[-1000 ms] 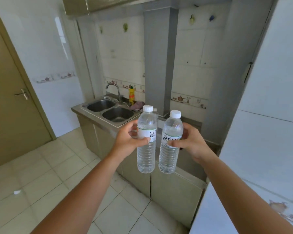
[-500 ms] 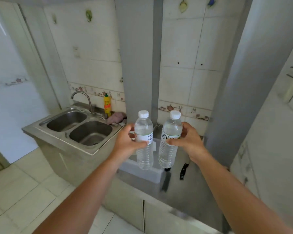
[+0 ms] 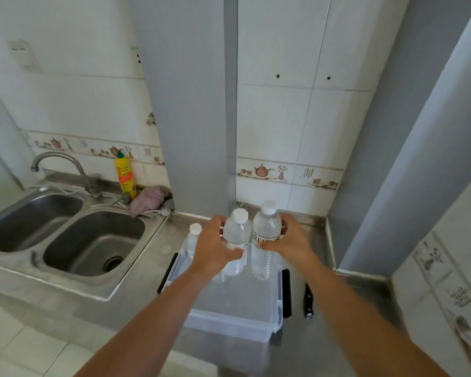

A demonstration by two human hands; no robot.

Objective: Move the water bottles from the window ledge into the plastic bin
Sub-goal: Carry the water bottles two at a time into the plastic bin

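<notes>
A clear plastic bin (image 3: 239,319) with black side handles sits on the steel counter in front of me. My left hand (image 3: 214,248) grips one clear water bottle (image 3: 235,235) with a white cap. My right hand (image 3: 292,240) grips a second water bottle (image 3: 264,248) beside it. Both bottles are upright, held over the far part of the bin, their lower ends at about rim level. A third water bottle (image 3: 193,238) stands upright in the bin's far left corner, partly hidden by my left hand.
A double steel sink (image 3: 65,238) with a tap (image 3: 63,167) lies to the left. A yellow detergent bottle (image 3: 125,175) and a pink cloth (image 3: 148,200) sit behind it. A black-handled knife (image 3: 308,300) lies right of the bin. A grey pillar (image 3: 196,104) rises behind.
I have come closer to the counter and look down more steeply. Both hands have carried the bottles forward and down, over the bin.
</notes>
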